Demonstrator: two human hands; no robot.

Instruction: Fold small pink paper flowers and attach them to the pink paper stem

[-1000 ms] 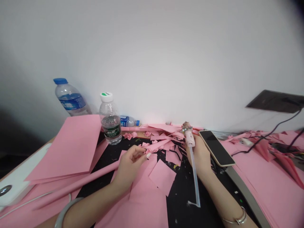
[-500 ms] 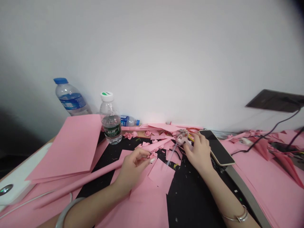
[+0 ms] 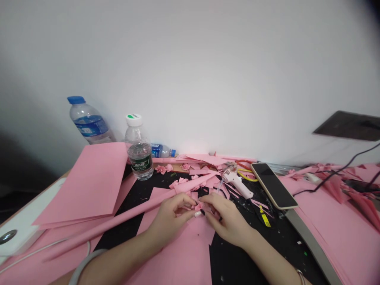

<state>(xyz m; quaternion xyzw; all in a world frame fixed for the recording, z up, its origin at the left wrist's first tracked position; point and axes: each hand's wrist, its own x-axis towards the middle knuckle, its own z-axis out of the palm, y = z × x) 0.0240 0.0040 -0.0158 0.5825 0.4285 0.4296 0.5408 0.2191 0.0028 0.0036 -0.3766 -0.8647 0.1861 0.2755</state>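
A small pink paper flower (image 3: 199, 206) is pinched between the fingertips of both hands above the pink sheets (image 3: 178, 257). My left hand (image 3: 170, 217) is closed on its left side, thumb and forefinger together. From the right, my right hand (image 3: 229, 217) is closed on the same flower; its fingers partly hide it. Just beyond my right hand lies a white glue gun (image 3: 239, 184) on its side, its nozzle end toward the wall. A long rolled pink paper tube (image 3: 118, 219) runs diagonally behind my left hand.
A clear water bottle (image 3: 139, 158) stands at the back left, near a leaning blue-capped bottle (image 3: 90, 122). Scissors (image 3: 249, 176) with red and yellow handles and a phone (image 3: 273, 185) lie right of the glue gun. Pink paper stacks (image 3: 341, 229) cover the right side.
My right hand has let go of the glue gun and moved left and nearer to meet my left hand at the paper flower. The glue gun now rests on the table.
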